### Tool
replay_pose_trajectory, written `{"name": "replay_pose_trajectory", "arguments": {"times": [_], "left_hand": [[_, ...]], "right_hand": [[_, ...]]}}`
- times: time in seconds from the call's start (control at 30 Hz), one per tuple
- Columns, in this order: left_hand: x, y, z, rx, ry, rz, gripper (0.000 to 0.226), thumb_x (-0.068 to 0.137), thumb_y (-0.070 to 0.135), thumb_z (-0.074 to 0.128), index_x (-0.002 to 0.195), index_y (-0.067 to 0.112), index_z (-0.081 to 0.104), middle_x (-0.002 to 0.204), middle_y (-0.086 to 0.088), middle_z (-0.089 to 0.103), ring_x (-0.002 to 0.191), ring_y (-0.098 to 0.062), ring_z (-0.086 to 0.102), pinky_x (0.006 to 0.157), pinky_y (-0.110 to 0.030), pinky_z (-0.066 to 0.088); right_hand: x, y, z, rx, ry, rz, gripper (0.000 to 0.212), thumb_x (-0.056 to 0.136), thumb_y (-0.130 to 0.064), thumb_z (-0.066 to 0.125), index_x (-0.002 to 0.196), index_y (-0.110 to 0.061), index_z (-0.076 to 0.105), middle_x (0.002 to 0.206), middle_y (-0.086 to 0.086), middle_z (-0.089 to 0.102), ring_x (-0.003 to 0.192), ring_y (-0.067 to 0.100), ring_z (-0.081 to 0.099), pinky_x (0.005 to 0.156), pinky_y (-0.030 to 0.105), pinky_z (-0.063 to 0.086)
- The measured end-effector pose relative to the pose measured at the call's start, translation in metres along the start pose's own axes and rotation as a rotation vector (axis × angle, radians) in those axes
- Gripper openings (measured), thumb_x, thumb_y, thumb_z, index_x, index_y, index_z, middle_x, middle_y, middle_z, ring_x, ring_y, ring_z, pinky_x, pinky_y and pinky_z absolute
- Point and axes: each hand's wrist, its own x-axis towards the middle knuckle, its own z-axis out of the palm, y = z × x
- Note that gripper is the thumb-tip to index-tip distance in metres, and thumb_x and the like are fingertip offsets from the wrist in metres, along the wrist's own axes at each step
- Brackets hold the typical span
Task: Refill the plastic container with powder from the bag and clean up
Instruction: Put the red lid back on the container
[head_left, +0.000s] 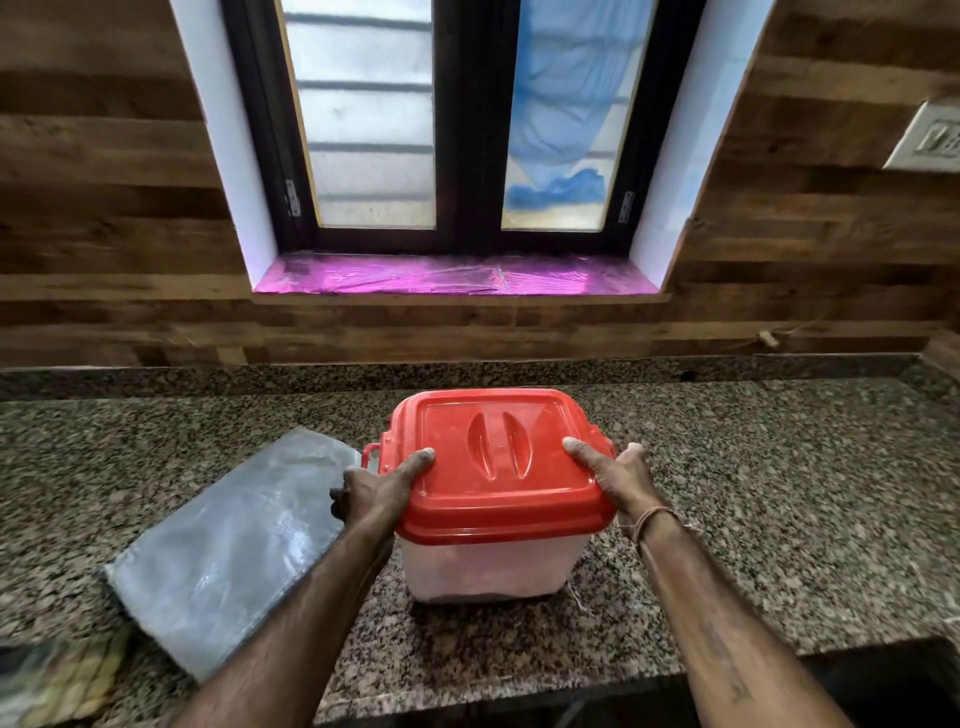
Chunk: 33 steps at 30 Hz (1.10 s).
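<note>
1. Countertop (779, 493): I see speckled granite running beneath a window.
2. Bag (228, 545): lies flat just left of the container; its long axis runs diagonally, from near-left toward far-right.
3. Plastic container (488, 566): stands upright on the countertop, centred below the window, red lid (498, 462) seated, handle ridges pointing away from me.
4. Left hand (374, 491): grips the lid's left edge, thumb on top.
5. Right hand (621, 475): grips the lid's right edge, thumb on top.
</note>
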Motion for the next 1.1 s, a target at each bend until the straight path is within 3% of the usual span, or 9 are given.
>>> {"name": "replay_pose_trajectory", "arguments": {"times": [0.07,0.17,0.23,0.4,0.6,0.77,0.83,0.93,1.1], "left_hand": [[0.004,-0.003,0.001,0.062,0.034,0.103,0.123,0.037,0.092,0.076,0.125,0.009,0.055,0.122,-0.017,0.060,0.109,-0.035,0.063,0.084,-0.053,0.060],[-0.030,0.017,-0.009,0.043,0.026,0.236,0.083,0.068,0.063,0.083,0.125,0.016,0.045,0.123,-0.013,0.058,0.103,-0.031,0.062,0.085,-0.050,0.059],[-0.033,0.019,-0.010,0.002,-0.035,0.270,0.075,0.076,0.055,0.082,0.130,0.018,0.044,0.120,-0.013,0.065,0.098,-0.030,0.067,0.084,-0.050,0.060],[-0.030,0.020,-0.011,0.035,-0.045,0.375,0.081,0.086,0.051,0.074,0.152,0.015,0.042,0.138,-0.015,0.062,0.116,-0.033,0.065,0.095,-0.051,0.057],[-0.026,0.013,-0.007,0.079,-0.042,0.430,0.074,0.097,0.041,0.065,0.158,0.017,0.033,0.146,-0.017,0.056,0.126,-0.033,0.060,0.102,-0.044,0.052],[-0.026,0.007,-0.001,0.107,-0.037,0.438,0.074,0.099,0.046,0.058,0.161,0.024,0.025,0.147,-0.017,0.055,0.123,-0.036,0.061,0.100,-0.052,0.054],[-0.025,0.006,0.002,0.128,-0.053,0.432,0.075,0.100,0.048,0.055,0.162,0.024,0.021,0.149,-0.018,0.053,0.124,-0.037,0.060,0.100,-0.053,0.053],[-0.018,0.007,0.004,0.117,-0.068,0.343,0.075,0.094,0.058,0.058,0.152,0.014,0.037,0.134,-0.020,0.062,0.111,-0.037,0.065,0.090,-0.052,0.058],[-0.006,0.018,0.007,0.041,-0.057,0.238,0.083,0.069,0.076,0.064,0.116,0.007,0.062,0.098,-0.011,0.072,0.083,-0.030,0.072,0.073,-0.045,0.063]], "right_hand": [[-0.001,-0.001,0.002,-0.090,0.093,-0.062,0.089,0.061,-0.063,0.088,0.119,-0.008,0.049,0.107,0.015,0.069,0.083,0.029,0.073,0.067,0.043,0.065],[-0.003,0.000,0.004,-0.146,0.116,-0.141,0.087,0.065,-0.065,0.084,0.126,-0.013,0.052,0.110,0.012,0.068,0.089,0.029,0.071,0.073,0.046,0.064],[-0.004,-0.001,0.001,-0.132,0.081,-0.148,0.089,0.066,-0.064,0.084,0.131,-0.016,0.046,0.115,0.010,0.064,0.095,0.029,0.069,0.079,0.048,0.063],[0.006,-0.004,-0.008,-0.154,-0.022,-0.082,0.099,0.057,-0.074,0.082,0.126,-0.018,0.040,0.115,0.010,0.064,0.092,0.030,0.070,0.082,0.052,0.062],[-0.009,-0.012,-0.003,-0.258,-0.030,-0.187,0.072,0.085,-0.062,0.068,0.139,-0.017,0.053,0.118,0.008,0.071,0.097,0.026,0.071,0.086,0.045,0.061],[-0.021,-0.014,0.007,-0.425,0.064,-0.304,0.061,0.102,-0.046,0.051,0.155,-0.019,0.039,0.145,0.012,0.059,0.126,0.032,0.060,0.105,0.045,0.051],[-0.019,-0.011,0.007,-0.427,0.053,-0.296,0.058,0.103,-0.046,0.048,0.154,-0.019,0.040,0.141,0.012,0.061,0.123,0.032,0.062,0.105,0.047,0.051],[-0.010,-0.007,0.002,-0.309,-0.020,-0.183,0.055,0.098,-0.057,0.052,0.133,-0.015,0.056,0.109,0.009,0.071,0.094,0.027,0.072,0.086,0.048,0.061],[0.012,-0.011,0.002,-0.260,-0.043,-0.167,0.056,0.092,-0.062,0.057,0.119,-0.013,0.061,0.101,0.009,0.072,0.086,0.028,0.072,0.077,0.046,0.063]]}}
